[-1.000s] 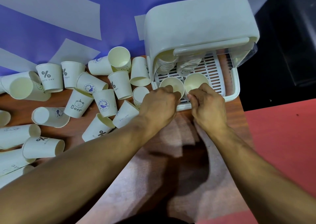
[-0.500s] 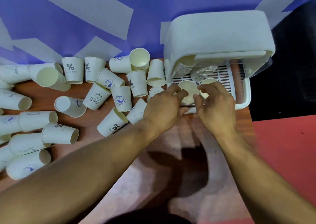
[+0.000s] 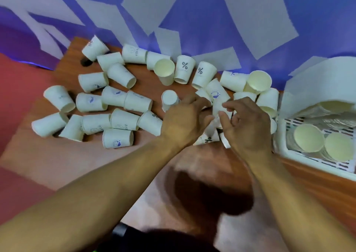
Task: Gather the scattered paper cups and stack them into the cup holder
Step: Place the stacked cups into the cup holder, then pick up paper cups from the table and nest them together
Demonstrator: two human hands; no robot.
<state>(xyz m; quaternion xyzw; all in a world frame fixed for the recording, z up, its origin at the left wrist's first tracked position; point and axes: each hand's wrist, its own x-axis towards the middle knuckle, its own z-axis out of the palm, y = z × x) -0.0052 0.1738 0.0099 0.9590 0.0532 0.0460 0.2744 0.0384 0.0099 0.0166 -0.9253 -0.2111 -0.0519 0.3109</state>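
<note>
Several white paper cups lie scattered on the wooden table (image 3: 57, 155), most on their sides, such as one (image 3: 117, 138) near the front. The white cup holder (image 3: 317, 74) stands at the right edge with two cup stacks (image 3: 308, 138) lying in its slotted tray. My left hand (image 3: 185, 122) is over the cups in the middle, fingers curled down onto them; the blur hides whether it holds one. My right hand (image 3: 248, 124) is beside it, left of the holder, with thumb and forefinger pinching a paper cup (image 3: 218, 108).
A purple wall with white patches (image 3: 192, 20) rises right behind the cups. The table's left edge drops to a red floor (image 3: 19, 97). A dark hole (image 3: 85, 62) sits in the table's far left corner. My shadow covers the near table.
Both hands have left the holder's tray and moved left onto the scattered cups. The view has swung left, so the holder now sits at the right edge.
</note>
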